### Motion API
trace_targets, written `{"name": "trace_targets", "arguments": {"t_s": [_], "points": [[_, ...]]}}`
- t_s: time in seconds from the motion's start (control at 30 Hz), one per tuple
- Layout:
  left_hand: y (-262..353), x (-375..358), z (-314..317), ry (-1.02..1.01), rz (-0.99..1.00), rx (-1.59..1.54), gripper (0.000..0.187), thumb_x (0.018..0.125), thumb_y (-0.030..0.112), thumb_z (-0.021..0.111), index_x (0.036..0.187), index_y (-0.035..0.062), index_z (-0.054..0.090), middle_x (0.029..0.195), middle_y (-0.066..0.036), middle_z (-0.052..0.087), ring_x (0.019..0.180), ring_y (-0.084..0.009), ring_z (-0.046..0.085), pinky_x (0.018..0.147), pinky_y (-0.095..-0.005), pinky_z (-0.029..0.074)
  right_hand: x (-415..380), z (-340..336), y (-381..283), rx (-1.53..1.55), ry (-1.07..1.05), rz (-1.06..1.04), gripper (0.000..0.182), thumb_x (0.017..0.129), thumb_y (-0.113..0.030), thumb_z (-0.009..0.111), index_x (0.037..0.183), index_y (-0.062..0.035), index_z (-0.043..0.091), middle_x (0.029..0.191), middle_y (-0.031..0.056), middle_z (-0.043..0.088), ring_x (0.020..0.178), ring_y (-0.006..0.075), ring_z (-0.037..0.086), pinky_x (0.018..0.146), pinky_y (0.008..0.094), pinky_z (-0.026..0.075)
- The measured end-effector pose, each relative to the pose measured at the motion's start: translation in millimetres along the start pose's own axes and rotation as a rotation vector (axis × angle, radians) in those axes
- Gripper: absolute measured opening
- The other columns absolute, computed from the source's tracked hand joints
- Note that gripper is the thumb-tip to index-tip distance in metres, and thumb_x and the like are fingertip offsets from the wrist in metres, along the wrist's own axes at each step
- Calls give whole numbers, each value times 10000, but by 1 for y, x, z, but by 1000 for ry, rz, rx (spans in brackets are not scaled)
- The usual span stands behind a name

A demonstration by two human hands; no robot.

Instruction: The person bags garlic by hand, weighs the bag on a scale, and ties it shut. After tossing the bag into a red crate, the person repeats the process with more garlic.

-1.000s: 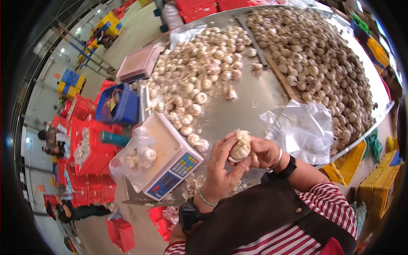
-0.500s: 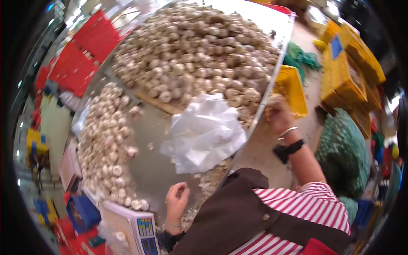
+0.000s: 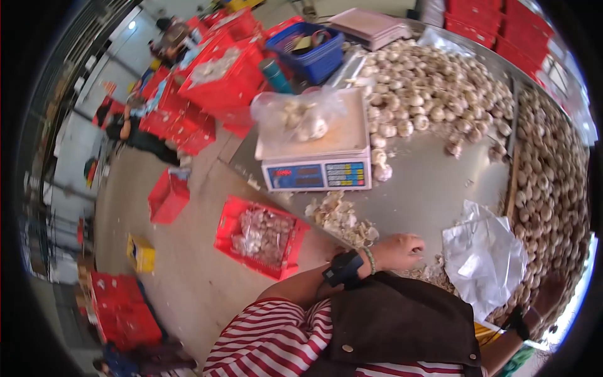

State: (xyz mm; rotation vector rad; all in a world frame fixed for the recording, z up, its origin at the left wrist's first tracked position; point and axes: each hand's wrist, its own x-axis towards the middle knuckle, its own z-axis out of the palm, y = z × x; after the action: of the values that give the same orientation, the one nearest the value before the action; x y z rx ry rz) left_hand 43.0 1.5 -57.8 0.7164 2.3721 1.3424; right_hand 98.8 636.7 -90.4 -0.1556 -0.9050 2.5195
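Observation:
My left hand (image 3: 402,251) is over the metal table (image 3: 427,169), next to a heap of garlic skins (image 3: 342,220); its fingers are curled in and nothing shows in them. My right hand (image 3: 548,296) is at the far right, by the near end of the large pile of garlic bulbs (image 3: 540,169); it is dark and its fingers are indistinct. Between the hands lies a crumpled white plastic bag (image 3: 483,257). Cleaner garlic bulbs (image 3: 433,94) are heaped at the back. A digital scale (image 3: 314,163) carries a clear bag of garlic (image 3: 301,116).
Behind the scale are a blue basket (image 3: 308,56), a teal bottle (image 3: 275,75) and another scale (image 3: 367,25). A wooden strip (image 3: 512,182) borders the large pile. On the floor at left stand a red crate of bagged garlic (image 3: 260,235) and a yellow box (image 3: 141,253). People are farther off.
The view has swung left, bringing the scale and the red crates on the floor into the middle. My right hand has moved from beyond the table's edge to the garlic pile.

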Motion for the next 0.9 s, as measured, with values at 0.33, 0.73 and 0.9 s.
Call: {"name": "trace_targets", "arguments": {"t_s": [0.33, 0.73, 0.9], "points": [[-81, -174, -88, 759, -406, -229, 139, 841, 110, 617, 923, -3, 621, 852, -43, 615, 786, -87, 559, 665, -241, 460, 19, 376, 378, -1164, -689, 518, 252, 841, -177, 615, 1074, -83, 606, 896, -5, 624, 746, 92, 574, 603, 220, 456], [-53, -103, -295, 1371, -262, 500, 813, 737, 244, 710, 1371, 26, 250, 1304, -216, 389, 1197, -372, 393, 1007, -482, 288, -65, 623, 512, -1512, -1031, -913, 646, 742, -285, 705, 1281, -62, 428, 1213, 210, 490, 1016, 373, 549, 902, 423, 437], [-132, -75, -356, 1045, -508, 552, 388, 736, 172, 622, 1101, 59, 551, 1049, -205, 587, 1013, -374, 541, 845, -435, 441, -31, 585, 536, -2012, -1054, -320, 516, 736, -48, 553, 1234, -67, 420, 996, 232, 599, 923, 378, 609, 778, 447, 497]]}}
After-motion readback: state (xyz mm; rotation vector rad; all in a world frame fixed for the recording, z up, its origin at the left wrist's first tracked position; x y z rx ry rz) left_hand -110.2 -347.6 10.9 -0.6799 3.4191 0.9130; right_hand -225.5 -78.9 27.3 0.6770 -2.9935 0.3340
